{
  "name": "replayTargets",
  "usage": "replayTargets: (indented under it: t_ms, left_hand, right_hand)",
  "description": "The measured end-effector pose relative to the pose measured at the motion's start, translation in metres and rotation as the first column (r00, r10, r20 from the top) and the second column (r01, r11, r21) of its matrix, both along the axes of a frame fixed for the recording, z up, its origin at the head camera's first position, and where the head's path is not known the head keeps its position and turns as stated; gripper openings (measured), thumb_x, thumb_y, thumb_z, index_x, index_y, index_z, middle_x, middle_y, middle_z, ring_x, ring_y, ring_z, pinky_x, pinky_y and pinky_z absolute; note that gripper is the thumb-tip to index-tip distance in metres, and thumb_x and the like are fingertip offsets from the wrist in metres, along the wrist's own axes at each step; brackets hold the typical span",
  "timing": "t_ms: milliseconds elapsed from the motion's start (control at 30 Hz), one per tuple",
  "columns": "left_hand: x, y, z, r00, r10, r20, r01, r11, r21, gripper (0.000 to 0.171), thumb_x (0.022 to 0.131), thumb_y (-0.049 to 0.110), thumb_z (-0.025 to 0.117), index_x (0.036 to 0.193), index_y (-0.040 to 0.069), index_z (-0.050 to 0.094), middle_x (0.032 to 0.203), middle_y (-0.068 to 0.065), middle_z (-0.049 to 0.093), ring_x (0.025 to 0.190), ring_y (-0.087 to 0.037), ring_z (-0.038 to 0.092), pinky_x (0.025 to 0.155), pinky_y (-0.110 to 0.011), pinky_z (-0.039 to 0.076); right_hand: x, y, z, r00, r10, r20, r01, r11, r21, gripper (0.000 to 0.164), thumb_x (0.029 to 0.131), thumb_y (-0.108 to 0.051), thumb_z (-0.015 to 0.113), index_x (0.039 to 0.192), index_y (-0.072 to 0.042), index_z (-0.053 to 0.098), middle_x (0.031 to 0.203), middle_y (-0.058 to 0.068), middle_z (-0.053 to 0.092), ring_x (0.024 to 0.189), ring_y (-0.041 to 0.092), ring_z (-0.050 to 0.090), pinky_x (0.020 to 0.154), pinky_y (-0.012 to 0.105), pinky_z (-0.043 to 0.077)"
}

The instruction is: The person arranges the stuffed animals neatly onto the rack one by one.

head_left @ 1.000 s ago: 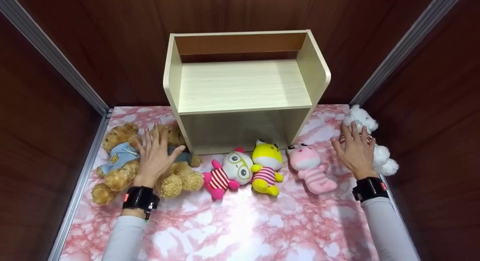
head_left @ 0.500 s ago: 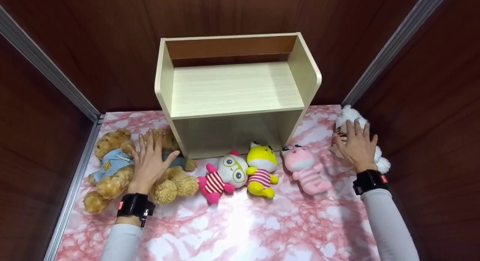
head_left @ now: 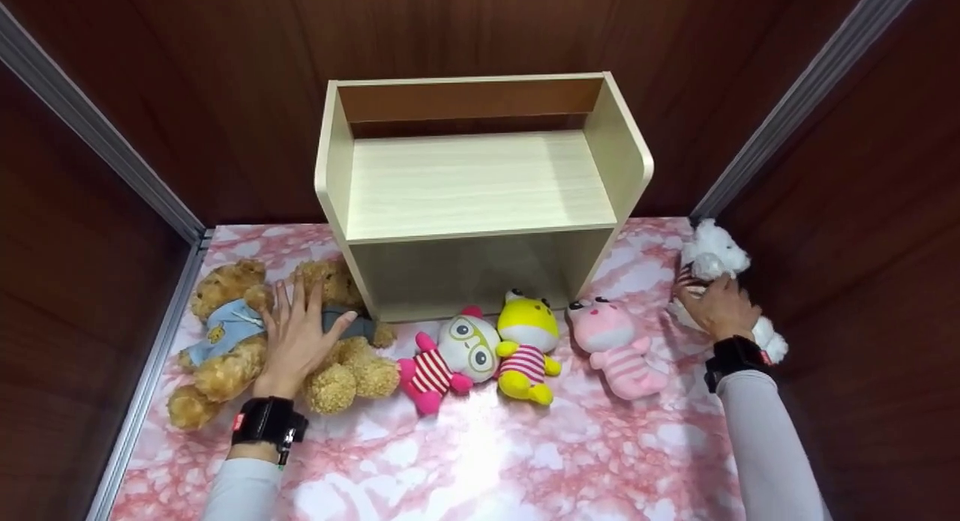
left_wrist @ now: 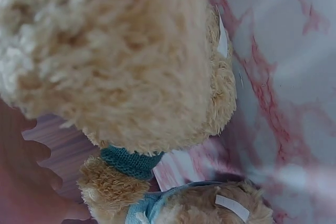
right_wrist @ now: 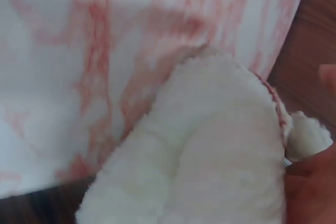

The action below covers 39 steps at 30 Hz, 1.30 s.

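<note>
My left hand (head_left: 296, 345), fingers straight and spread, hovers over two brown teddy bears lying side by side. One bear (head_left: 232, 363) wears a light-blue hoodie; the other bear (head_left: 352, 367), partly behind the hand, wears a dark teal sweater. Tan fur (left_wrist: 115, 66) fills much of the left wrist view, with the fingers beside it. At the far right, my right hand (head_left: 721, 309) grips a white teddy bear (head_left: 716, 247) in a striped top round its middle, fingers curled down over it. Its white legs (right_wrist: 199, 150) fill the right wrist view.
A pale wooden shelf (head_left: 480, 187) with two levels stands at the back. Before it lie a pink-and-white panda toy (head_left: 469, 348), a yellow frog-like toy (head_left: 527, 326) and a pink one (head_left: 626, 356). Dark wood walls (head_left: 847, 281) enclose the pink marbled surface (head_left: 420, 468).
My right hand's fingers have gone from straight over the white teddy bear to curled round it. My left hand stays over the brown bears. The head view has shifted slightly.
</note>
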<state>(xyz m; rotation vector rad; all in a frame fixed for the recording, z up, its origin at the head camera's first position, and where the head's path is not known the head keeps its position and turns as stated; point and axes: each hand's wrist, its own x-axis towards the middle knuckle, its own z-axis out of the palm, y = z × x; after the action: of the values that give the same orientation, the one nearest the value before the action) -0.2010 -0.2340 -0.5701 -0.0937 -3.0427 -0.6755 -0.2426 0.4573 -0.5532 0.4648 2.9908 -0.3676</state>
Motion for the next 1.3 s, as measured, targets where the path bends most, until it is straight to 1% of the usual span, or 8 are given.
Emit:
replayTargets:
  t_ms: [167, 400, 533, 633, 833, 1000, 1167, 1300]
  left_hand:
    - [0.001, 0.000, 0.000, 1.000, -0.003, -0.008, 0.003, 1.000, 0.001, 0.099, 0.100, 0.073, 0.042, 0.165, 0.005, 0.015, 0.170, -0.019, -0.012, 0.152, -0.046, -0.018, 0.113, -0.076, -0.012]
    - [0.003, 0.002, -0.002, 1.000, -0.003, -0.001, 0.003, 1.000, 0.009, 0.099, 0.099, 0.073, 0.044, 0.165, 0.004, 0.016, 0.170, -0.025, -0.006, 0.152, -0.048, -0.015, 0.114, -0.076, -0.011]
    - [0.004, 0.003, -0.002, 1.000, -0.006, -0.013, 0.006, 1.000, 0.023, 0.100, 0.099, 0.073, 0.045, 0.164, 0.001, 0.020, 0.169, -0.029, 0.002, 0.153, -0.051, -0.009, 0.115, -0.076, -0.007]
    - [0.006, 0.004, 0.001, 1.000, -0.003, -0.019, 0.004, 0.999, 0.034, 0.099, 0.099, 0.072, 0.045, 0.163, 0.000, 0.021, 0.168, -0.031, 0.006, 0.153, -0.051, -0.006, 0.116, -0.076, -0.005]
    - [0.010, 0.011, 0.009, 0.999, -0.005, -0.041, 0.008, 0.997, 0.076, 0.098, 0.100, 0.071, 0.045, 0.164, 0.000, 0.020, 0.169, -0.029, 0.008, 0.154, -0.050, -0.003, 0.117, -0.075, 0.000]
    - [0.011, 0.017, 0.017, 0.990, 0.013, -0.141, 0.001, 0.995, 0.103, 0.092, 0.102, 0.066, 0.047, 0.162, 0.000, 0.026, 0.169, -0.025, 0.012, 0.155, -0.048, 0.006, 0.120, -0.071, 0.006]
    - [0.012, 0.022, 0.022, 0.959, 0.040, -0.280, 0.004, 0.988, 0.157, 0.081, 0.103, 0.057, 0.052, 0.157, -0.002, 0.038, 0.168, -0.023, 0.022, 0.154, -0.045, 0.017, 0.123, -0.064, 0.011]
    - [0.013, 0.028, 0.026, 0.914, 0.048, -0.403, 0.034, 0.981, 0.193, 0.068, 0.103, 0.045, 0.059, 0.150, -0.003, 0.049, 0.163, -0.023, 0.034, 0.151, -0.044, 0.027, 0.123, -0.060, 0.019]
  right_hand:
    - [0.003, 0.004, -0.013, 0.996, -0.036, 0.082, 0.039, 0.999, -0.030, 0.113, 0.093, -0.075, 0.050, 0.137, 0.029, 0.040, 0.130, 0.051, 0.047, 0.112, 0.066, 0.054, 0.091, 0.076, 0.043]
    - [0.006, 0.013, -0.021, 0.999, -0.044, 0.027, 0.045, 0.998, -0.048, 0.083, 0.100, -0.040, 0.059, 0.136, 0.031, 0.033, 0.127, 0.052, 0.044, 0.108, 0.069, 0.053, 0.084, 0.074, 0.047]
    - [0.014, 0.020, -0.020, 0.996, -0.073, -0.058, 0.069, 0.995, -0.066, 0.064, 0.100, -0.031, 0.057, 0.125, 0.027, 0.046, 0.118, 0.051, 0.052, 0.103, 0.069, 0.055, 0.080, 0.074, 0.047]
    - [0.021, 0.018, -0.019, 0.975, -0.119, -0.186, 0.102, 0.990, -0.100, 0.051, 0.098, -0.030, 0.061, 0.111, 0.020, 0.056, 0.111, 0.051, 0.057, 0.099, 0.069, 0.056, 0.078, 0.074, 0.045]
    - [0.032, -0.002, -0.008, 0.905, -0.222, -0.364, 0.151, 0.965, -0.214, 0.049, 0.100, -0.034, 0.062, 0.114, 0.013, 0.059, 0.116, 0.047, 0.058, 0.107, 0.068, 0.054, 0.089, 0.073, 0.042]
    - [0.044, -0.026, 0.012, 0.839, -0.247, -0.486, 0.125, 0.955, -0.270, 0.047, 0.099, -0.037, 0.064, 0.108, 0.009, 0.061, 0.110, 0.044, 0.062, 0.104, 0.066, 0.057, 0.087, 0.072, 0.043]
    - [0.052, -0.052, 0.026, 0.715, -0.248, -0.653, 0.063, 0.954, -0.292, 0.040, 0.096, -0.031, 0.070, 0.102, 0.008, 0.066, 0.101, 0.040, 0.067, 0.098, 0.063, 0.060, 0.083, 0.071, 0.043]
    - [0.057, -0.070, 0.026, 0.603, -0.228, -0.764, -0.002, 0.958, -0.288, 0.033, 0.093, -0.024, 0.074, 0.103, 0.007, 0.069, 0.094, 0.036, 0.069, 0.091, 0.062, 0.062, 0.079, 0.070, 0.044]
